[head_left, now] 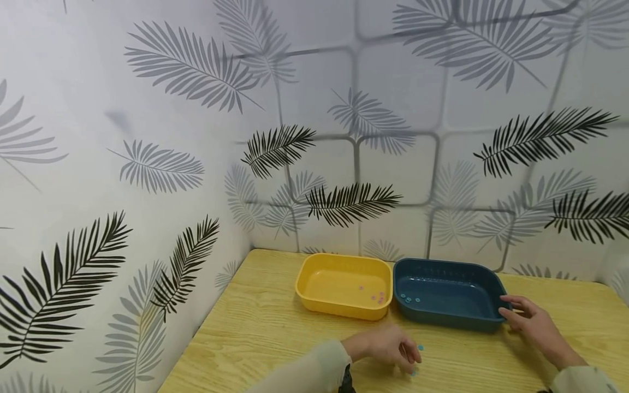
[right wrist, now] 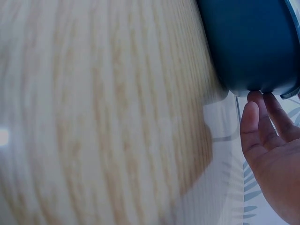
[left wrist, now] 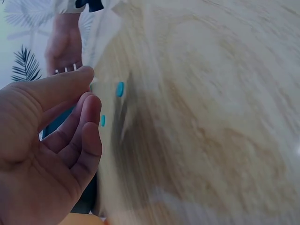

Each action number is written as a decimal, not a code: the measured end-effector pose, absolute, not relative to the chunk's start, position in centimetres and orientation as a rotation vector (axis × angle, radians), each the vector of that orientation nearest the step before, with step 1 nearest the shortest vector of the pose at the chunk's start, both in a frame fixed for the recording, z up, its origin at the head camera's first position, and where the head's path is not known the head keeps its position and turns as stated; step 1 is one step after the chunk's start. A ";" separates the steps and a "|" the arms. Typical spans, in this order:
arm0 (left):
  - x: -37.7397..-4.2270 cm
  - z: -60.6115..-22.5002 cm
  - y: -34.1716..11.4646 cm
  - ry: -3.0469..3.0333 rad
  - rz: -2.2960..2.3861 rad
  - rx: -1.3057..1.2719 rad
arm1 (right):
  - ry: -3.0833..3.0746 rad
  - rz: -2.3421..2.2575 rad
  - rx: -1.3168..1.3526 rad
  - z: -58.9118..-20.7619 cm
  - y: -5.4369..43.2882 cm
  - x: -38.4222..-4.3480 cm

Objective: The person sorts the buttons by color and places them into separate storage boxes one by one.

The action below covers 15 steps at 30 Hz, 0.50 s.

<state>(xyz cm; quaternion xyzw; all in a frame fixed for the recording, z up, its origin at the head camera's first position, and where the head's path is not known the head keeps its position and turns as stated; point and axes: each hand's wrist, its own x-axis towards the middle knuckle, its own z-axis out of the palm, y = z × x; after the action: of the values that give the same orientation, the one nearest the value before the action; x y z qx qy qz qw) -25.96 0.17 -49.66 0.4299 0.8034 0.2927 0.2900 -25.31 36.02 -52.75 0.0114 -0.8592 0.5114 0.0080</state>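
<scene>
My left hand (head_left: pixel 389 346) is low over the wooden table with its fingers loosely bent. Close to its fingertips lie two small teal discs, one disc (left wrist: pixel 120 89) beside the thumb and index tips and another disc (left wrist: pixel 102 120) past the fingers. Nothing shows clearly between thumb and index finger. With its fingertips, my right hand (head_left: pixel 538 327) touches the right end of a dark blue basin (head_left: pixel 447 319). The right wrist view shows these fingers (right wrist: pixel 269 117) fairly straight against the basin's end wall. Several teal discs (head_left: pixel 408 299) lie inside the basin, at its left.
A yellow basin (head_left: pixel 339 309) stands directly left of the blue one, with several small pink discs (head_left: pixel 380 297) toward its right side. Both are near the back of the wooden table (head_left: pixel 255 327). Behind rises a wall (head_left: pixel 324 164) with a leaf pattern.
</scene>
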 end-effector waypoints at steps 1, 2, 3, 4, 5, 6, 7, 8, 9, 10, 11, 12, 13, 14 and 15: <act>-25.9 -49.8 0.2 2.164 0.745 1.166 | -2.686 1.597 0.037 -52.8 36.0 -25.3; -25.8 -50.0 0.3 2.185 0.706 1.185 | -2.685 1.599 0.037 -52.8 36.0 -25.3; -25.8 -50.1 0.3 2.206 0.667 1.202 | -2.687 1.601 0.037 -52.8 36.0 -25.3; -25.7 -50.3 0.3 2.214 0.649 1.204 | -2.686 1.602 0.036 -52.8 36.0 -25.3; -25.7 -50.4 0.3 2.220 0.633 1.196 | -2.686 1.605 0.036 -52.8 36.0 -25.3; -25.6 -50.4 0.3 2.219 0.627 1.182 | -2.686 1.608 0.035 -52.8 36.0 -25.3; -25.6 -50.5 0.3 2.217 0.621 1.175 | -2.686 1.611 0.036 -52.8 36.0 -25.3; -25.5 -50.5 0.3 2.218 0.610 1.173 | -2.686 1.613 0.036 -52.7 36.0 -25.3; -25.5 -50.6 0.3 2.220 0.598 1.177 | -2.687 1.615 0.036 -52.7 36.0 -25.2; -25.5 -50.6 0.3 2.220 0.586 1.182 | -2.687 1.616 0.036 -52.7 36.0 -25.2; -25.5 -50.7 0.2 2.225 0.570 1.193 | -2.689 1.616 0.037 -52.6 36.0 -25.2; -25.5 -50.7 0.2 2.232 0.556 1.209 | -2.690 1.618 0.036 -52.6 35.9 -25.2; -25.5 -50.8 0.3 2.237 0.547 1.219 | -2.691 1.620 0.035 -52.6 35.9 -25.2; -25.6 -50.9 0.3 2.241 0.543 1.227 | -2.694 1.620 0.034 -52.6 35.9 -25.2; -25.6 -51.0 0.3 2.248 0.535 1.239 | -2.693 1.623 0.031 -52.6 35.9 -25.2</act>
<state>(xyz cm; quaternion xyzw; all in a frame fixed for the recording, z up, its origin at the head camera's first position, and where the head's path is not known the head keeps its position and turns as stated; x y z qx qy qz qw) -25.64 0.32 -51.01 0.4567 0.8286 0.1971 0.2569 -25.18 35.94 -52.58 0.0100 -0.8565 0.5161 -0.0013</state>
